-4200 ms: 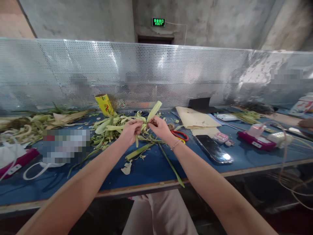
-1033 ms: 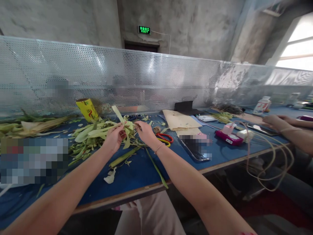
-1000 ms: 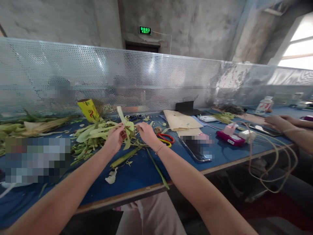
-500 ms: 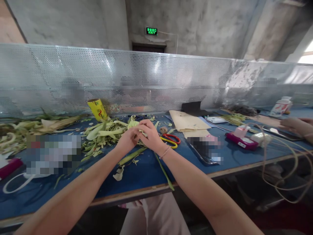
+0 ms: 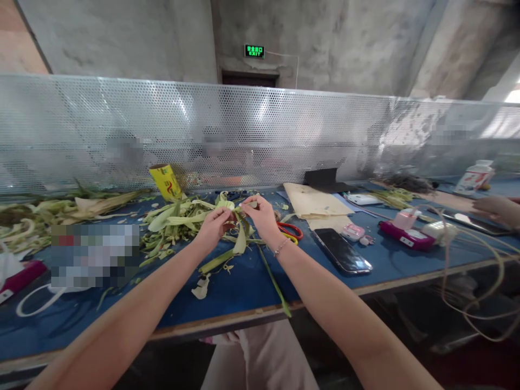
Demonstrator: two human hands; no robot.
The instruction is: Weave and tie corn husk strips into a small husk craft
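Both hands work over the table at the pile's right edge. Fingers and thumb of my left hand (image 5: 215, 225) pinch the left part of a pale green leaf strip (image 5: 241, 238), which looks like corn husk. Close by, my right hand (image 5: 262, 216) is closed on the strip's upper part, thumb and fingers pressed together. The strip hangs down between the hands; its gripped ends are partly hidden by the fingers. To the left lies a heap of green leaf strips (image 5: 170, 222). Red- and yellow-handled scissors (image 5: 293, 232) rest just right of my right wrist, partly covered by it.
A yellow tube (image 5: 166, 182) stands tilted against the perforated metal screen (image 5: 284, 124). Brown paper (image 5: 319, 203), a phone (image 5: 342, 250) and a magenta power strip (image 5: 406, 235) with cables lie to the right. Another person's hand (image 5: 498, 210) is at the far right.
My hands have moved apart from being pressed together, the right one shifting rightward. The leaf strip now shows hanging between them. The whole view has shifted slightly.
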